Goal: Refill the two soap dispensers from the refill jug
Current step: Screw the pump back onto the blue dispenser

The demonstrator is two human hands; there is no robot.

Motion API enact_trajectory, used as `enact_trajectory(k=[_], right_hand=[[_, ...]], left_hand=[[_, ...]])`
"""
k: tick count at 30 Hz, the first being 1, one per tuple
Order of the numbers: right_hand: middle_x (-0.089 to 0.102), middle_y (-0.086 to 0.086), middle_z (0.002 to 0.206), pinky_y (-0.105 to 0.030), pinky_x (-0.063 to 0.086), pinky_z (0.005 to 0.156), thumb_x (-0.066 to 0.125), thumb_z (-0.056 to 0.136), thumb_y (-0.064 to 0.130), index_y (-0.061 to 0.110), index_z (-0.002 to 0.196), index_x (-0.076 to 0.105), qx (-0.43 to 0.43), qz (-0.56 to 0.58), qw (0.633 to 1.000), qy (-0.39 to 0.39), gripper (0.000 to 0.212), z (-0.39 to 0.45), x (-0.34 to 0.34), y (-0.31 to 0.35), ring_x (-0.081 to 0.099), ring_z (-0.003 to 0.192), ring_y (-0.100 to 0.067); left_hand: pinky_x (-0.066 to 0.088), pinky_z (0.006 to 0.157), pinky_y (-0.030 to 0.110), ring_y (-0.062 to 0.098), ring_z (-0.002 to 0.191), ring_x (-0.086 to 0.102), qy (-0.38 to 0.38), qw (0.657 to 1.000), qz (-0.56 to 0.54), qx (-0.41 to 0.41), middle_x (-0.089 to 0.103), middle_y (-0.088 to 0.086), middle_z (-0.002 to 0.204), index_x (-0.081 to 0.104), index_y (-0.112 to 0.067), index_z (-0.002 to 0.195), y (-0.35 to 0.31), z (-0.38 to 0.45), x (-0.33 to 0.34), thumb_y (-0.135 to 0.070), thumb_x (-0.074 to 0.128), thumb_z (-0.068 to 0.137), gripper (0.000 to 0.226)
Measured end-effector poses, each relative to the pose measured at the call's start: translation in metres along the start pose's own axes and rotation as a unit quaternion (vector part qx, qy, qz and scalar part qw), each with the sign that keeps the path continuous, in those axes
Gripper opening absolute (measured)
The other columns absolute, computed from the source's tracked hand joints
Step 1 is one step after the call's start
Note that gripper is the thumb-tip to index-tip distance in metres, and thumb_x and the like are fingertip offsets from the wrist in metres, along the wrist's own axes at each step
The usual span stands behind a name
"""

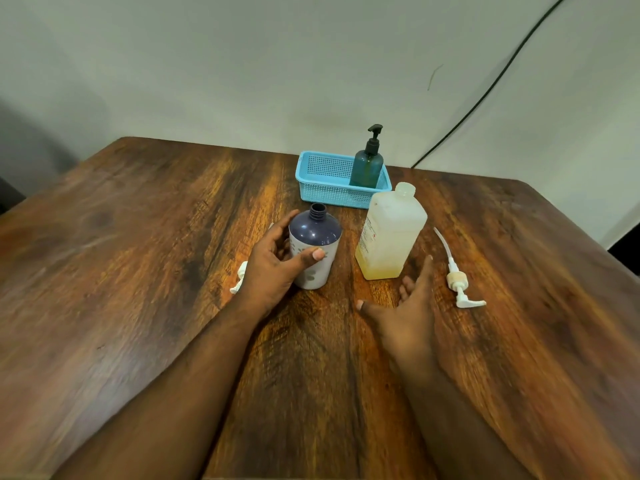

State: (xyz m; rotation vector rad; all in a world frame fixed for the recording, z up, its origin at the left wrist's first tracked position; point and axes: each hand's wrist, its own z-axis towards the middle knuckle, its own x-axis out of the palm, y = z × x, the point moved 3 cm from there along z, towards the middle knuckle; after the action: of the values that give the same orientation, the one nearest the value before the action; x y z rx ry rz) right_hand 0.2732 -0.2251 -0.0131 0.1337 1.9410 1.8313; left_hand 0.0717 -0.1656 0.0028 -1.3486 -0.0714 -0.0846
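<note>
The left hand (273, 263) is wrapped on the purple bottle (314, 249), thumb in front and fingers behind, so it grips the body. This bottle stands upright near the table (138, 271) centre, its neck open w/o pump, and its lower part is pale with a flower print; no words can be read on it. The right hand (410, 306) is spread open, palm to the left, holding nothing, just at 5 o'clock from the refill jug (391, 233). The jug stands upright with a little yellow liquid at the bottom; its side label has red and dark print, too small to read. A white pump (459, 282) lies flat at 3 o'clock of the jug. Another white part (239, 280) shows at 9 o'clock of the left hand, mostly hidden. At 12 o'clock a green dispenser (367, 164) with black pump stands in a blue basket (322, 174).
</note>
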Motion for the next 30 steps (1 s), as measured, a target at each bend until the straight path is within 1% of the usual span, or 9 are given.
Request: enact_trajectory(k=[6, 10, 12, 15, 19, 22, 24, 27, 30], right_hand=[[0.039, 0.006, 0.150, -0.033, 0.035, 0.112, 0.081, 0.076, 0.014, 0.041, 0.148, 0.024, -0.082, -0.022, 0.991, 0.107, 0.096, -0.049, 0.023, 0.009, 0.038, 0.137, -0.010], [0.047, 0.009, 0.142, -0.022, 0.035, 0.113, 0.070, 0.087, 0.015, 0.031, 0.142, 0.044, -0.227, -0.145, 0.944, 0.190, 0.063, -0.052, 0.051, 0.029, 0.038, 0.131, 0.001], [0.044, 0.004, 0.146, -0.015, 0.028, 0.113, 0.058, 0.094, 0.013, 0.026, 0.145, 0.041, -0.319, -0.227, 0.892, 0.227, 0.055, -0.056, 0.071, 0.041, 0.036, 0.132, -0.002], [0.036, -0.007, 0.154, -0.037, 0.041, 0.110, 0.049, 0.096, 0.005, 0.020, 0.148, 0.036, -0.427, -0.330, 0.799, 0.264, 0.055, -0.056, 0.105, 0.058, 0.042, 0.136, -0.024], [0.009, -0.009, 0.163, -0.046, 0.055, 0.080, 0.057, 0.092, 0.008, 0.021, 0.147, 0.032, -0.504, -0.488, 0.655, 0.281, 0.061, -0.046, 0.143, 0.071, 0.057, 0.115, -0.033], [0.023, -0.012, 0.156, -0.048, 0.051, 0.083, 0.059, 0.092, 0.016, 0.020, 0.143, 0.039, -0.481, -0.586, 0.573, 0.312, 0.055, -0.037, 0.159, 0.084, 0.050, 0.123, -0.035], [0.039, -0.013, 0.145, -0.047, 0.050, 0.089, 0.060, 0.091, 0.015, 0.017, 0.139, 0.044, -0.466, -0.622, 0.538, 0.326, 0.050, -0.035, 0.164, 0.090, 0.048, 0.125, -0.033], [0.048, -0.012, 0.137, -0.044, 0.053, 0.091, 0.062, 0.090, 0.012, 0.013, 0.130, 0.054, -0.520, -0.579, 0.542, 0.318, 0.041, -0.035, 0.167, 0.096, 0.055, 0.117, -0.029], [0.061, -0.014, 0.124, -0.036, 0.057, 0.083, 0.070, 0.083, 0.005, 0.008, 0.123, 0.061, -0.617, -0.390, 0.628, 0.272, 0.042, -0.034, 0.152, 0.116, 0.066, 0.103, -0.027]], left_hand=[[0.051, 0.088, 0.014, -0.004, 0.119, 0.056, -0.013, 1.000, 0.003, 0.011, 0.054, -0.009, 0.139, 0.038, -0.024, 0.150, -0.011, -0.006, -0.002, -0.035, 0.072, 0.075, 0.083], [0.046, 0.091, 0.016, -0.005, 0.120, 0.053, -0.088, 0.996, -0.007, 0.006, 0.053, -0.010, 0.142, 0.051, -0.026, 0.142, -0.023, 0.004, -0.028, -0.056, 0.061, 0.077, 0.072], [0.049, 0.096, 0.027, 0.005, 0.121, 0.057, -0.121, 0.992, -0.018, -0.011, 0.060, -0.006, 0.137, 0.060, -0.027, 0.133, -0.024, 0.009, -0.049, -0.064, 0.064, 0.073, 0.071], [0.054, 0.092, 0.027, 0.010, 0.118, 0.062, -0.170, 0.985, -0.033, -0.018, 0.066, -0.002, 0.128, 0.062, -0.019, 0.129, -0.020, 0.013, -0.084, -0.050, 0.062, 0.089, 0.050], [0.047, 0.106, 0.039, 0.015, 0.118, 0.062, -0.194, 0.979, -0.046, -0.033, 0.070, 0.001, 0.120, 0.065, -0.015, 0.122, -0.008, 0.010, -0.115, -0.034, 0.057, 0.098, 0.032], [0.049, 0.095, 0.030, 0.009, 0.109, 0.065, -0.203, 0.977, -0.057, -0.034, 0.073, -0.004, 0.108, 0.069, -0.018, 0.109, -0.004, 0.009, -0.117, -0.030, 0.054, 0.100, 0.022], [0.048, 0.099, 0.031, 0.009, 0.110, 0.065, -0.201, 0.977, -0.056, -0.037, 0.073, -0.005, 0.108, 0.072, -0.020, 0.102, -0.004, 0.009, -0.115, -0.032, 0.055, 0.099, 0.021], [0.042, 0.110, 0.044, 0.017, 0.120, 0.061, -0.206, 0.976, -0.056, -0.040, 0.072, -0.002, 0.112, 0.077, -0.025, 0.089, -0.004, 0.007, -0.119, -0.039, 0.057, 0.096, 0.025], [0.045, 0.107, 0.053, 0.028, 0.115, 0.064, -0.209, 0.974, -0.079, -0.028, 0.072, 0.008, 0.110, 0.076, -0.019, 0.094, -0.007, 0.004, -0.120, -0.042, 0.057, 0.095, 0.030]])
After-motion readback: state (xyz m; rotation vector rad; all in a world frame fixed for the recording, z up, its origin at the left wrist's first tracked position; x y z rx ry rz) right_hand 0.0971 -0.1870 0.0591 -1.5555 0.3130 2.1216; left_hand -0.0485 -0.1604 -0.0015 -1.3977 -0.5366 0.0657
